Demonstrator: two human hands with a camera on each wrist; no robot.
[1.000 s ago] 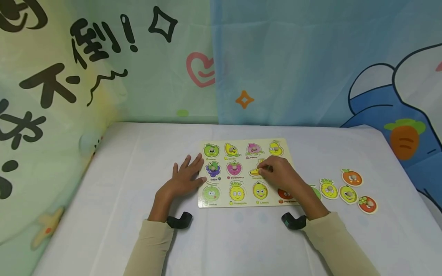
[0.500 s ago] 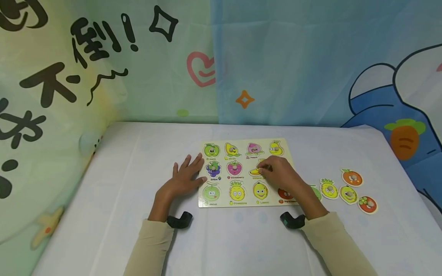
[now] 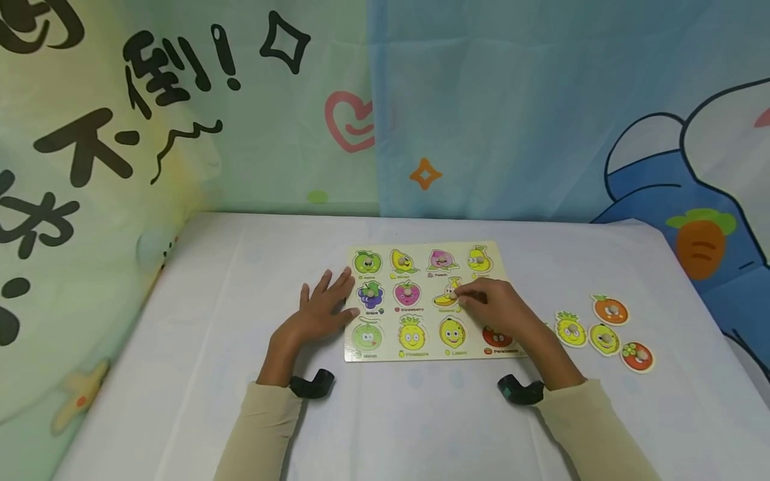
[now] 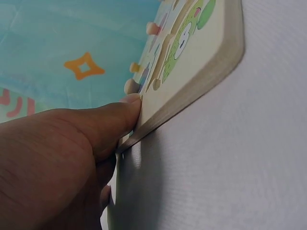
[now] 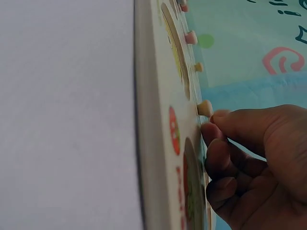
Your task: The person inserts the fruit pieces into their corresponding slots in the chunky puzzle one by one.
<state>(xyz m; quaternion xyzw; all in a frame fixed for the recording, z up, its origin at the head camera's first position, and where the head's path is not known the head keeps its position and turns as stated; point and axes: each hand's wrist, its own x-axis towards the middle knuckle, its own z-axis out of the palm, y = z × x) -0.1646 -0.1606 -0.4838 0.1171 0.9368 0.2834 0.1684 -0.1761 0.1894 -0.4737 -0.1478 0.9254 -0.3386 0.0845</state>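
A wooden fruit puzzle board (image 3: 390, 334) lies on the table, with knobbed pieces in its upper two rows and printed recesses along the front row. My left hand (image 3: 321, 310) is spread at its left edge; in the left wrist view the thumb (image 4: 117, 115) rests on the board's rim. The banana piece (image 3: 444, 299) sits in the middle row at the right. Beside it is my right hand (image 3: 499, 307), thumb and index tips close together. In the right wrist view these fingertips are right next to a wooden knob (image 5: 205, 108), not wrapped around it. The persimmon recess (image 3: 496, 336) is partly hidden.
Several loose pieces lie right of the board: an orange one (image 3: 610, 310), a pineapple (image 3: 570, 329), a round yellow one (image 3: 604, 339) and a red one with green leaves (image 3: 637, 357). A green piece is mostly hidden behind the right wrist. A printed curtain (image 3: 511, 120) hangs behind the table.
My right hand has shifted slightly right, off the banana piece's knob, so more of that piece shows. My left hand stays at the board's edge.
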